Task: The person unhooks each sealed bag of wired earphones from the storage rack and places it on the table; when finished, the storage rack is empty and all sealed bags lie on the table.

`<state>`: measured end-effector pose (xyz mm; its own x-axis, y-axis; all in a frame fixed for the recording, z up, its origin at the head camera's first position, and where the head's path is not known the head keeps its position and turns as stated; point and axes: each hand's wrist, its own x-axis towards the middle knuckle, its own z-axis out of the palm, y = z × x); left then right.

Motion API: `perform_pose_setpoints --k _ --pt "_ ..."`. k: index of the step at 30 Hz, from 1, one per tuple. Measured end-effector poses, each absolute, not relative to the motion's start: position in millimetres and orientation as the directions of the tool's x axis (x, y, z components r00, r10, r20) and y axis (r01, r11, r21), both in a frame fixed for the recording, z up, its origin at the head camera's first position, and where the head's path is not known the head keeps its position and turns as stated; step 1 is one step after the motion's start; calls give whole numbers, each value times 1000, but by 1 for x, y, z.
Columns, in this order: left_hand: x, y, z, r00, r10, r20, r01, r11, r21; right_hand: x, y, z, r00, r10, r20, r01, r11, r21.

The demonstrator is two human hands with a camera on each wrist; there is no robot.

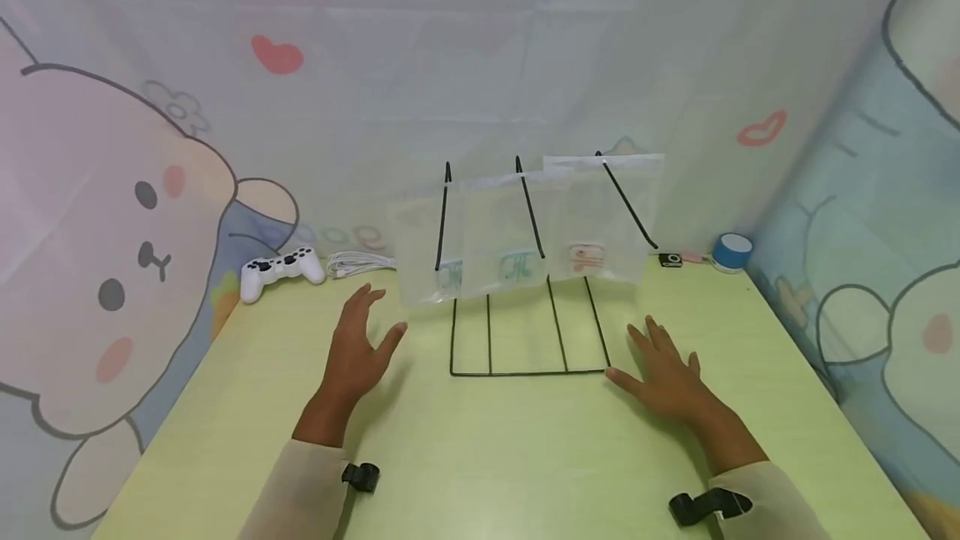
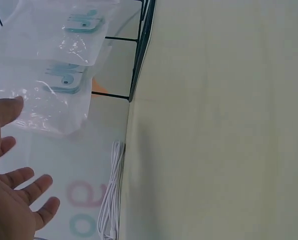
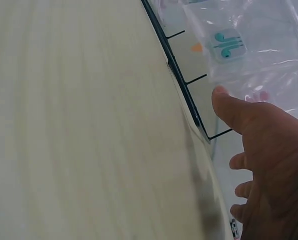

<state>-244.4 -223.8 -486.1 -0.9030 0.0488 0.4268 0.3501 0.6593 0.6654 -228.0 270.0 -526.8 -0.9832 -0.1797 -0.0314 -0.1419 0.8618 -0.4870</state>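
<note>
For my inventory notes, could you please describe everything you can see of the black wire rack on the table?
The black wire rack is thin, metal-looking, with a flat rectangular base on the yellow-green table and three prongs slanting upward. Each prong carries a clear plastic bag holding a small earphone-like item. The right hand lies by its front right corner; contact is unclear. The left hand stays apart.

A black wire rack (image 1: 525, 340) stands on the table between the left hand (image 1: 358, 352) and the right hand (image 1: 663, 373), its base frame just beside the right thumb. Three clear plastic bags (image 1: 525, 227) hang side by side on its upright prongs, beyond the fingertips. Two bags hold teal earphones (image 1: 517, 267); the one nearest the right hand holds a pink pair (image 1: 587, 257).
</note>
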Motion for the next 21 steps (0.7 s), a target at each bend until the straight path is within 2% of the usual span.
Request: perform_pose_setpoints --k 11,21 --pt "-272 -217 -491 -865 116 489 486 435 758 -249 271 -537 -967 -255 11 -223 825 -520" --pt "-291 -210 -487 -885 55 463 462 240 854 -261 266 -538 -959 -280 48 -259 790 -555"
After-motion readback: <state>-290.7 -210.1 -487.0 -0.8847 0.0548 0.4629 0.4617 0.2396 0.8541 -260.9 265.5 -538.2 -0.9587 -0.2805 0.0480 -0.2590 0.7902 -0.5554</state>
